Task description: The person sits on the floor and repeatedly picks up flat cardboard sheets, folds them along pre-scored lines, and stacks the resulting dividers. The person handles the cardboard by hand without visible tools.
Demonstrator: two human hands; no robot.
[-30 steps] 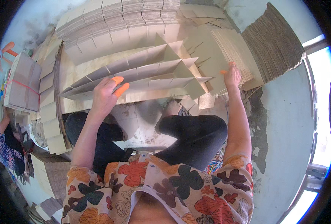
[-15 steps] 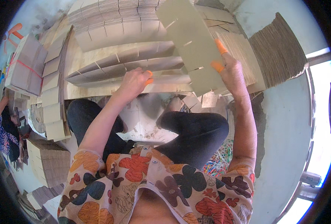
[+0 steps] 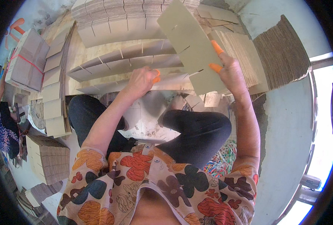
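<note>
My right hand (image 3: 231, 73), with orange covers on its fingertips, grips a slotted cardboard strip (image 3: 189, 48) by its right edge. The strip is tilted, its upper end leaning left over the bench. My left hand (image 3: 142, 81) has its fingers curled together at the nearest standing cardboard divider (image 3: 174, 79), right at its upper edge. Behind that one stand further long dividers (image 3: 136, 62), on edge and roughly parallel, with slots along their tops. The lower end of the held strip overlaps the right ends of these dividers.
Stacks of slotted cardboard (image 3: 117, 22) line the back of the bench; more cardboard piles (image 3: 281, 52) lie at the right. Overlapping cardboard pieces (image 3: 54, 97) run down the left, beside a tied box (image 3: 27, 62). Another person (image 3: 3, 123) is at the far left. Coloured straps (image 3: 221, 159) lie below.
My left hand has moved slightly right along the near divider, which now stands farther apart from those behind it. The strip in my right hand has shifted a little left at its middle.
</note>
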